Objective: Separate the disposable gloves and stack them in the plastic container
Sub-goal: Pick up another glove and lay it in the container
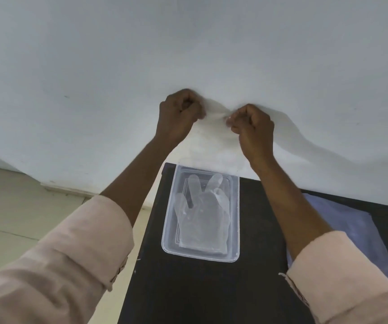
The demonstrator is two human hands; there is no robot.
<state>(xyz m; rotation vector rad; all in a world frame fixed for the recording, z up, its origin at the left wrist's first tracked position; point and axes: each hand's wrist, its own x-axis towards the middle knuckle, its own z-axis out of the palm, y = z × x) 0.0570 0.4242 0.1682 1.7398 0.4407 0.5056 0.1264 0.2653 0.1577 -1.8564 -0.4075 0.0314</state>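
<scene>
Clear glove, apparently between both hands

Open path: straight down onto plastic container, lidless, gloves lying flat inside | Free surface: bare black table in front of container | Obstacles: white wall just behind container; blue sheet covering table at right

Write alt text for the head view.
Left hand and right hand pinch a thin clear glove stretched between them, above a plastic container holding clear gloves on a black table.
</scene>
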